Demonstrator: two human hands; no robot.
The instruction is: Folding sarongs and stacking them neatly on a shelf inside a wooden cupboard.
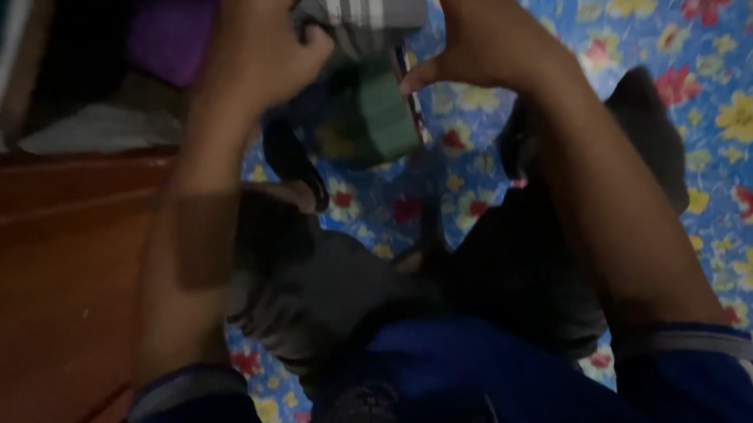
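My left hand grips the top of a grey garment with white stripes and a green part, held up at the top middle of the view. On its right edge, my right hand pinches the same garment between thumb and fingers. The cloth hangs down over a blue bedsheet with red and yellow flowers. Both forearms reach up from blue sleeves at the bottom. The picture is dim and blurred.
A dark pile of clothes lies on the sheet between my arms. A brown wooden surface runs down the left side. A purple cloth sits at the top left, beside pale fabric.
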